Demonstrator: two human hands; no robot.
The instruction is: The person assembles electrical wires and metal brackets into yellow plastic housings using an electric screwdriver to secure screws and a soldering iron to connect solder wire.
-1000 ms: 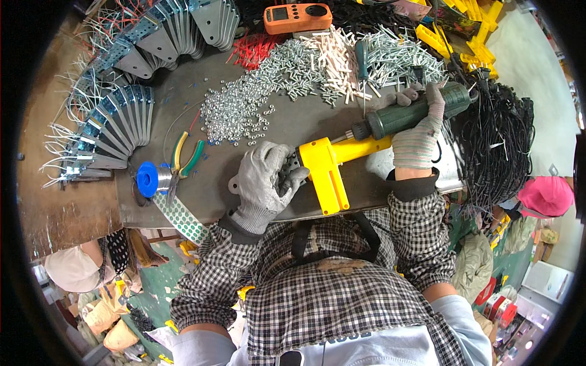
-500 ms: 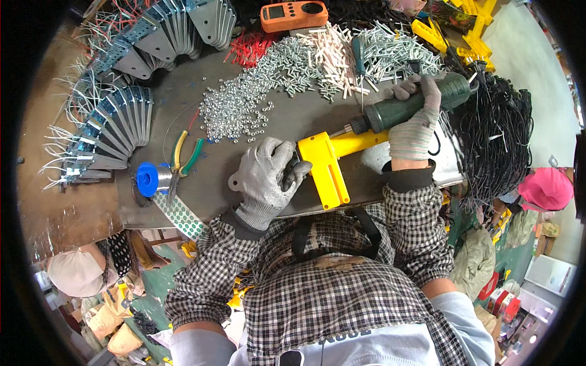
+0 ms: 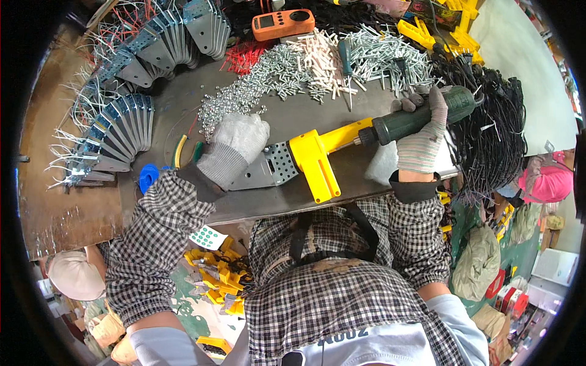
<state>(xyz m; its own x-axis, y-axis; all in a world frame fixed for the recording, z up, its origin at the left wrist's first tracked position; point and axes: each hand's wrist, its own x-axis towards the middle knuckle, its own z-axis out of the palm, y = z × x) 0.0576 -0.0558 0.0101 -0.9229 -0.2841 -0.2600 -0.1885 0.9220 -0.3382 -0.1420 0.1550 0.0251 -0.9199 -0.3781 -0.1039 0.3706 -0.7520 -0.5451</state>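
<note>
My right hand (image 3: 421, 131), in a striped work glove, is wrapped round a dark green electric screwdriver (image 3: 397, 125). The driver's tip points left at the arm of a yellow plastic part (image 3: 316, 165) lying on the workbench. A grey metal plate with many small holes (image 3: 281, 163) joins that part's left end. My left hand (image 3: 241, 137), in a grey glove, is at the near edge of a pile of small metal nuts (image 3: 213, 110). Its fingers are hidden under the back of the hand. Beside my left wrist are yellow-and-green-handled pliers (image 3: 179, 151), partly covered.
Metal screws (image 3: 278, 76), pale sleeves (image 3: 317, 55) and a screwdriver (image 3: 346, 58) lie at the back, below an orange meter (image 3: 282, 24). Metal plates with wires (image 3: 128, 122) stand left. Black cables (image 3: 491, 122) heap up right. A blue spool (image 3: 148, 177) sits near my left sleeve.
My left hand has moved from the yellow part leftward and away from me to the nuts, uncovering the metal plate. The yellow part has shifted slightly left; the right hand still grips the driver.
</note>
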